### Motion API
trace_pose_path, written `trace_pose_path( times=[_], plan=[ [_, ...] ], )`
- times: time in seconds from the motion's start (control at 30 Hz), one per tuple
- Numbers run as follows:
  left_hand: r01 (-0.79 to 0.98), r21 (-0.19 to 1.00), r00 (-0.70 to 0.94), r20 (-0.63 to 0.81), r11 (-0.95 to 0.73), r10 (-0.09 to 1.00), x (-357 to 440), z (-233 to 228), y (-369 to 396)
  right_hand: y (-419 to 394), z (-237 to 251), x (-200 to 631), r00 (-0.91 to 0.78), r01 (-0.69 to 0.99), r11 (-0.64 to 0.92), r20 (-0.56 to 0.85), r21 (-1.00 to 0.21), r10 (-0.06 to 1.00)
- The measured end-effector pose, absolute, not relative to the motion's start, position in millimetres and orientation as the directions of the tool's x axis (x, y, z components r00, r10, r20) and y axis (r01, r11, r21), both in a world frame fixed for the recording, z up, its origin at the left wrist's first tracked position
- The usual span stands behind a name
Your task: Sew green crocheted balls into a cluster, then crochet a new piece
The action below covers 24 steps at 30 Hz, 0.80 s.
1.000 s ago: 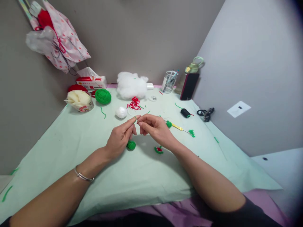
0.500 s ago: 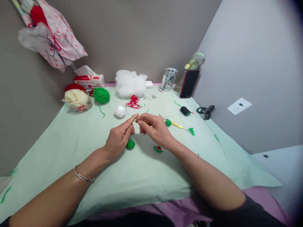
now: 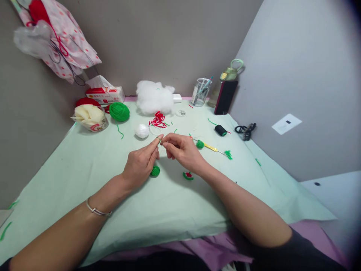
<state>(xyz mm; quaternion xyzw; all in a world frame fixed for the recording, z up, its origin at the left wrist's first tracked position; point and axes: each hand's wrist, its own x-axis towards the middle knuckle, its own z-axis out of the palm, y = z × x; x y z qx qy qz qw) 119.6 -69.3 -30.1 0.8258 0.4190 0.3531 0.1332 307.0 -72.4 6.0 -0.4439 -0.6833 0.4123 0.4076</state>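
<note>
Green yarn [image 3: 159, 139] loops left hand [image 3: 141, 163] index, frame centre; left grip can't tell. Right hand [image 3: 183, 151] fingertips pinched beside it, contents unclear. Probably light, limp, soft; best pinched near loop.

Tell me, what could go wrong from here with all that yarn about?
The green strand around the left hand's index finger might slip off, since it sits near the fingertip, with the right hand pinched close by.
The loose red yarn lies in a tangle and could knot if pulled.
The phone stands tilted in front of the bottle, so it might slide if bumped.
</note>
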Motion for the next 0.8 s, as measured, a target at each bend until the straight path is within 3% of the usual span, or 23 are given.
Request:
trace_pose_path(
  times=[0.5,0.8],
  plan=[
    [0.642,0.335,0.455,0.558,-0.690,0.694,126,-30,-69,-60,-1,311,-0.319,0.162,0.230,0.169,-0.960,0.933],
    [0.711,0.249,0.478,0.514,-0.658,0.712,124,-29,-68,-59,-1,310,-0.322,0.151,0.233,0.175,-0.961,0.930]
  ],
)
